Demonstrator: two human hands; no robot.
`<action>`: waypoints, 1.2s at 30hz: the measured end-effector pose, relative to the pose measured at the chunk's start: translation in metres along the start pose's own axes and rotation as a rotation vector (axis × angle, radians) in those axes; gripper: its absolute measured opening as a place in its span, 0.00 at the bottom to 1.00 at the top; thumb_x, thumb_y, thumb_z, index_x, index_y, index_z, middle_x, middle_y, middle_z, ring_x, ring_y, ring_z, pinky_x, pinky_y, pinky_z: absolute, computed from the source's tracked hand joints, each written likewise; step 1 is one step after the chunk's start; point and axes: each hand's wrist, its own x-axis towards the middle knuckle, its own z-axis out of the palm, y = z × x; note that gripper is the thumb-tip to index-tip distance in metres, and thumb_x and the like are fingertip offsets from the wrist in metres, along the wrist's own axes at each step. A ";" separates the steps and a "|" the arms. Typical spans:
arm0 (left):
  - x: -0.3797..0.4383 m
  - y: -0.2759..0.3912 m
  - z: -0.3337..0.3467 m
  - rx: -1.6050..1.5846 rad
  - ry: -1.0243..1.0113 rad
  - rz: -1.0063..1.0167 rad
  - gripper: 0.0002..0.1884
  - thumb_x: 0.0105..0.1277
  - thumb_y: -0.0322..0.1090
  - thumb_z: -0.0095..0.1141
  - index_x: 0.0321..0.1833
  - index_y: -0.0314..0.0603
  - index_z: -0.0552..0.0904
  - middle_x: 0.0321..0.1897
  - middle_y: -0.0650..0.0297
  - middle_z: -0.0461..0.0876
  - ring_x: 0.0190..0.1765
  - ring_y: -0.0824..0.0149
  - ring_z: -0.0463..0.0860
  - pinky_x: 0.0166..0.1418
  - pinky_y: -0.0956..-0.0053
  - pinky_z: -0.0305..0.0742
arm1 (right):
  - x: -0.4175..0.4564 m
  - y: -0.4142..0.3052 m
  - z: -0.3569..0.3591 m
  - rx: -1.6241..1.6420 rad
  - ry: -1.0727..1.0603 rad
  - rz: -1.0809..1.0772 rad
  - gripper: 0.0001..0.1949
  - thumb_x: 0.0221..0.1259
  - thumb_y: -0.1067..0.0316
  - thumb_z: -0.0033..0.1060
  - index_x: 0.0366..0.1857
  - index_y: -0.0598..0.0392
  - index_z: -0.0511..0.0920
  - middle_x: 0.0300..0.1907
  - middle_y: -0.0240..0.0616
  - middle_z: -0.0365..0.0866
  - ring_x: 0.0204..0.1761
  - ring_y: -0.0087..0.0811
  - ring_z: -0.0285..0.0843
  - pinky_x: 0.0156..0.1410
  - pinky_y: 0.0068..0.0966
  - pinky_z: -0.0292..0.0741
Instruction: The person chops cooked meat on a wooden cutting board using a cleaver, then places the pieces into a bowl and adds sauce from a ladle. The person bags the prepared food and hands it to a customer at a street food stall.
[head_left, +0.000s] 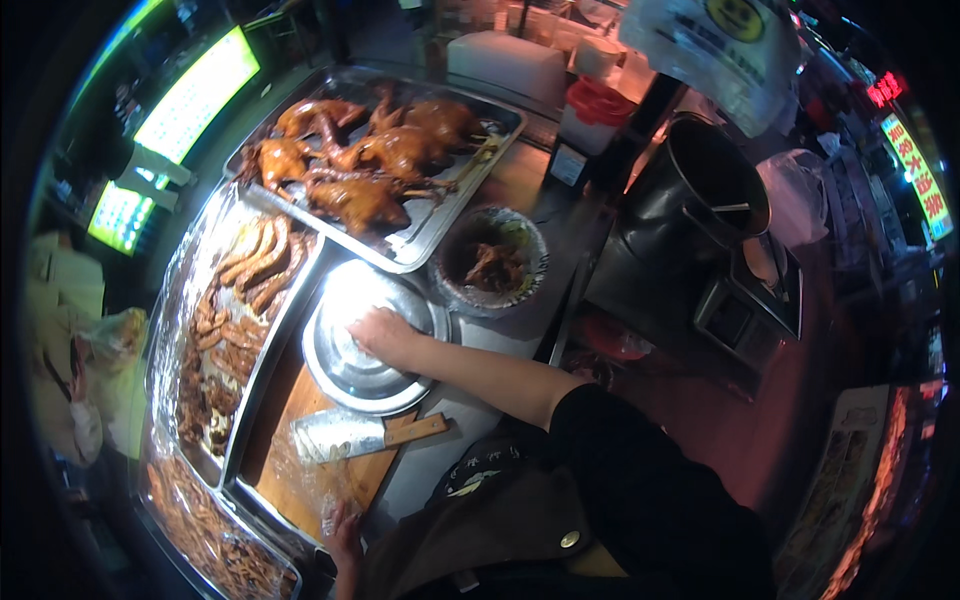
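My right hand (384, 337) rests on top of a round metal lid (360, 386), at its middle; the fingers are curled, and whether they grip a knob is hidden. Below the lid a cleaver (341, 436) with a wooden handle lies on a wooden cutting board (375, 472). At the board's lower edge is my left hand (343, 532), with its fingers apart and nothing visible in it. Just right of the lid stands a foil-lined bowl (534, 262) holding dark pieces of cooked meat (495, 268).
A metal tray (420, 251) of roasted poultry stands above the lid. Trays of cooked meat (251, 262) and shredded food (202, 525) line the left. A tall metal pot (660, 202), a red-lidded container (589, 124) and a scale (731, 319) stand right. A person (67, 360) is across the counter.
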 end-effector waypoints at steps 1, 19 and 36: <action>-0.002 -0.005 0.001 -0.096 0.041 -0.104 0.04 0.61 0.25 0.56 0.38 0.40 0.79 0.46 0.51 0.82 0.51 0.46 0.79 0.57 0.55 0.72 | -0.009 -0.007 -0.019 0.060 0.041 -0.030 0.16 0.52 0.67 0.65 0.45 0.53 0.75 0.39 0.41 0.78 0.48 0.42 0.75 0.52 0.39 0.73; -0.077 0.001 0.001 0.353 0.306 -0.788 0.18 0.69 0.42 0.49 0.48 0.30 0.76 0.41 0.48 0.77 0.45 0.52 0.76 0.51 0.62 0.71 | -0.289 0.313 -0.511 -0.922 -0.636 0.875 0.15 0.42 0.61 0.72 0.37 0.49 0.84 0.39 0.40 0.84 0.43 0.38 0.83 0.47 0.34 0.76; 0.335 0.296 0.198 -0.963 -0.054 -0.968 0.25 0.67 0.61 0.50 0.49 0.48 0.65 0.28 0.65 0.70 0.21 0.77 0.69 0.20 0.85 0.61 | -0.239 0.315 -0.499 0.096 0.430 0.975 0.18 0.67 0.53 0.53 0.35 0.61 0.82 0.20 0.37 0.81 0.20 0.25 0.80 0.24 0.22 0.74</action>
